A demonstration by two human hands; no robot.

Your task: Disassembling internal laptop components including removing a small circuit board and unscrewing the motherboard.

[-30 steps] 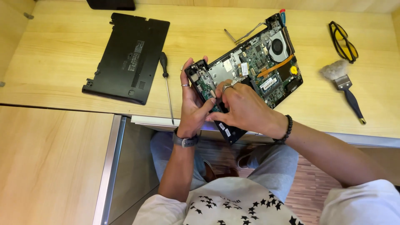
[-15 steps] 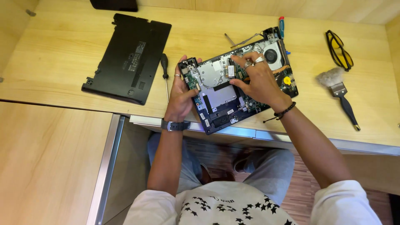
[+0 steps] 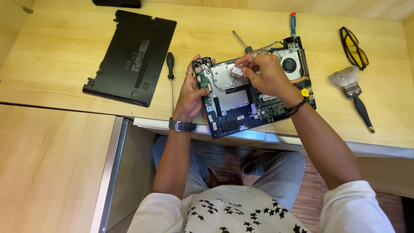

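An opened laptop chassis [image 3: 241,108] lies flat on the wooden desk [image 3: 64,47], its circuit board and cooling fan [image 3: 290,64] exposed. My left hand [image 3: 190,92] grips the chassis by its left edge. My right hand [image 3: 265,73] hovers over the board's upper middle, its fingertips pinching a small white rectangular part [image 3: 236,70] with thin wires running from it. A bracelet sits on my right wrist and a watch on my left.
The removed black bottom cover [image 3: 131,56] lies to the left. A black-handled screwdriver [image 3: 170,75] rests beside my left hand; two more screwdrivers [image 3: 293,23] lie behind the laptop. Yellow-lensed glasses [image 3: 354,45] and a brush [image 3: 351,92] sit on the right.
The laptop went from tilted up in both hands to lying flat on the desk. My right hand moved up over the board and now pinches the small white part.
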